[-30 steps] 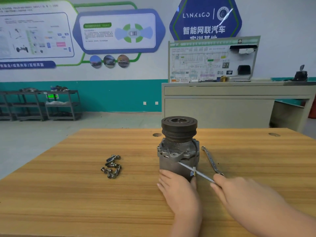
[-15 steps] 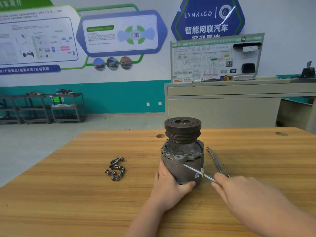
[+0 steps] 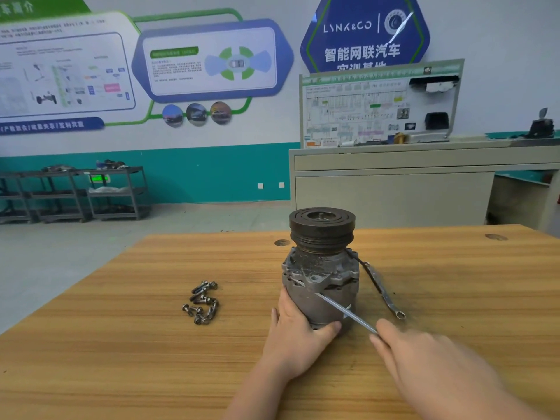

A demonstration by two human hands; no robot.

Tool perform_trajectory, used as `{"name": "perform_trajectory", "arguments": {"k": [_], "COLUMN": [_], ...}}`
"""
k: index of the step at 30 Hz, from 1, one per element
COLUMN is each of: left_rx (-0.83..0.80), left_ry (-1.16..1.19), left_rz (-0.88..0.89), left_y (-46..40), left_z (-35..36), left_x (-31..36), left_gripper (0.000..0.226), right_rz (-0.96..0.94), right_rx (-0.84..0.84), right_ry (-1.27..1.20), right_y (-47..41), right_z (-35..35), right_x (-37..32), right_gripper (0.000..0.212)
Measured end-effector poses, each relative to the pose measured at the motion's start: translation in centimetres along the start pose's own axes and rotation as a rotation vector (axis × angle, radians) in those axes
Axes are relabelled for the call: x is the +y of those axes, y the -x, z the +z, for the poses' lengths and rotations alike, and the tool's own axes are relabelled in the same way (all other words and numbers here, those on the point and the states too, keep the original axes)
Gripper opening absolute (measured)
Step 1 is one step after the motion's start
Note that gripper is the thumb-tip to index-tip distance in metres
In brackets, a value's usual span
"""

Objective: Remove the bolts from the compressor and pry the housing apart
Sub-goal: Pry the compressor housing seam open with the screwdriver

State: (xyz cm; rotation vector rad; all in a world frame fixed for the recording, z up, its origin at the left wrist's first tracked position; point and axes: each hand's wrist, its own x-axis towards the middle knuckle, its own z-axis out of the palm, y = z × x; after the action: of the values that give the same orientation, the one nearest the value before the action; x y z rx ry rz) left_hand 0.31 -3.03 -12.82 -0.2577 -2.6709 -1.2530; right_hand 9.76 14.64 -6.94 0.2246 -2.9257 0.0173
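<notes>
Nearest the camera, at the lower right of the frame, the right hand (image 3: 436, 356) comes in blurred, its fingers closed round the hidden handle of a screwdriver (image 3: 345, 312). The thin metal shaft runs up and to the left from the fingertips, and its tip meets the compressor (image 3: 321, 277) at the seam below the lugged flange. Just left of it, at lower centre, the left hand (image 3: 295, 338) wraps the lower body of the compressor, fingers round the left flank and thumb across the front near the base.

The step in hand looks to be the prying. To do it well, the tip should sit fully in the joint line, not on the rounded casting, and the lever should be twisted gently rather than shoved, so it cannot skid toward the bracing thumb. Working round the seam a little at a time should part the two halves evenly. The left hand needs to press down as well as grip, since the compressor stands upright on a small base with a heavy pulley (image 3: 321, 227) on top.

Left of centre, well apart from both hands, the bolts (image 3: 201, 303) lie in a loose heap on the table (image 3: 121, 344). Behind the screwdriver, to the right of the compressor, a wrench (image 3: 383, 291) lies flat beside a black cable.
</notes>
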Motion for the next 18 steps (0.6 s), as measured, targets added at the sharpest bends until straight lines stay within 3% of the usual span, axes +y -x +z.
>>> {"name": "perform_trajectory", "arguments": {"k": [9,12,15,16,18], "left_rx": [-0.063,-0.103,-0.146,-0.185,-0.279], "left_ry": [-0.028,-0.082,-0.062,-0.062,-0.11], "left_rz": [-0.02,-0.035,-0.021,-0.026,-0.035], "left_y": [-0.2,-0.7,-1.7,-2.3,-3.6], "left_z": [-0.4,-0.3,-0.9,-1.2,-1.9], "left_x": [-0.2,-0.4,-1.1,-1.2,-1.6], "left_gripper": [0.121,0.124,0.131,0.133,0.134], "right_rz": [-0.058,-0.099,0.127,0.239,0.443], "right_rx": [-0.009,0.043,0.333,0.34,0.189], "right_ry": [0.035,-0.017,-0.235,-0.318,-0.424], "right_y": [0.9,2.0,1.5,0.7,-2.2], "right_z": [-4.4,-4.6,-3.7,-3.3,-2.3], "right_x": [1.7,4.1,7.9,9.1,11.1], "right_gripper": [0.029,0.041,0.049,0.045,0.033]}}
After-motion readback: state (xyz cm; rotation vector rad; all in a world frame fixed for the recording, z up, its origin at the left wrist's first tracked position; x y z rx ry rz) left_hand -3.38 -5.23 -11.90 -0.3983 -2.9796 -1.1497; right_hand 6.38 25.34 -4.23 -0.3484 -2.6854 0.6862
